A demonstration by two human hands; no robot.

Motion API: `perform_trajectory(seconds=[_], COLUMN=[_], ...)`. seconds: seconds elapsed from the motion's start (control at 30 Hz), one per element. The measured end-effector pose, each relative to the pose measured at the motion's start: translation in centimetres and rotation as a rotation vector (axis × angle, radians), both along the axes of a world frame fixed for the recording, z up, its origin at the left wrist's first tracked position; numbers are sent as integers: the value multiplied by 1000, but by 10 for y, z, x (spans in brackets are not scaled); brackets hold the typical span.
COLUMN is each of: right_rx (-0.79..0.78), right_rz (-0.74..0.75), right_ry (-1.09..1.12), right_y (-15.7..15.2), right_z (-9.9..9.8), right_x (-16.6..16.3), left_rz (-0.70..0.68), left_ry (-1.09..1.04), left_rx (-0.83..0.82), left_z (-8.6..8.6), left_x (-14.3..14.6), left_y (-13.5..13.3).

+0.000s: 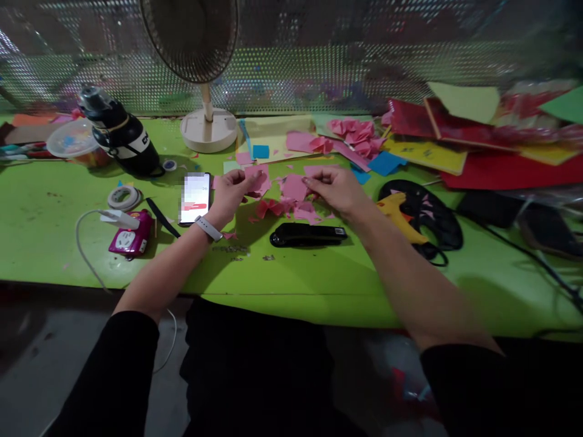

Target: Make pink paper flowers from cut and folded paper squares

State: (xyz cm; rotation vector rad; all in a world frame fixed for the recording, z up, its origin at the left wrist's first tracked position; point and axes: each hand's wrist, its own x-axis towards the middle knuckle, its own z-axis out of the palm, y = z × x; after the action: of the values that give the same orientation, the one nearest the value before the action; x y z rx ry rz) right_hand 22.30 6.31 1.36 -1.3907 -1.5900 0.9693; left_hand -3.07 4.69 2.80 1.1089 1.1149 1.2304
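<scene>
A piece of pink paper (259, 181) is pinched in my left hand (231, 193), between thumb and fingers. Opposite it, my right hand (336, 187) grips the edge of another piece of pink paper (293, 188). The two pieces are a small gap apart, just above the green table. Under and in front of them lie pink paper scraps (269, 208), some folded or crumpled. A black stapler (308, 235) rests on its side nearer to me. Left of my left hand is a phone (195, 199) with a lit screen.
Behind the hands are a white-based fan (208, 130) and a heap of crumpled pink paper (357, 136). A black bottle (125, 136), tape roll (124, 198) and purple power socket (132, 235) stand left. Scissors with yellow handles (396, 212) and red sheets (501, 170) lie right.
</scene>
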Motion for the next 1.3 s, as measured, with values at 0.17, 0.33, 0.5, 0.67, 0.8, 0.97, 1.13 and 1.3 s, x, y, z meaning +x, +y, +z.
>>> perform_trajectory(seconds=[0.17,0.33,0.5,0.67,0.8,0.97,1.13,1.3], right_rx=[-58,-48,44,462,647,746,775,737], right_rz=[-50,-49,-66,7,259,332,339,338], right_ry=[0,-85,-359,-570,-510,-485,-429,-396], right_y=[8,9,10,-9,-30,-36,-37,-36], right_z=[-11,-15,-13,3,13,15,16,12], right_x=[9,10,13,1,-15,-18,-17,-17], left_rz=[-23,-33,-110,-204,-250,-336,-315,-368], left_ry=[29,79,24,-71,-128,-175,-221,-220], left_rx=[-1,-30,-95,-149,-177,-171,-138,-160], left_z=[-3,-5,-6,-4,2,2,-2,1], left_x=[-2,-4,-5,-2,2,5,5,5], left_y=[3,5,6,0,-6,-11,-12,-12])
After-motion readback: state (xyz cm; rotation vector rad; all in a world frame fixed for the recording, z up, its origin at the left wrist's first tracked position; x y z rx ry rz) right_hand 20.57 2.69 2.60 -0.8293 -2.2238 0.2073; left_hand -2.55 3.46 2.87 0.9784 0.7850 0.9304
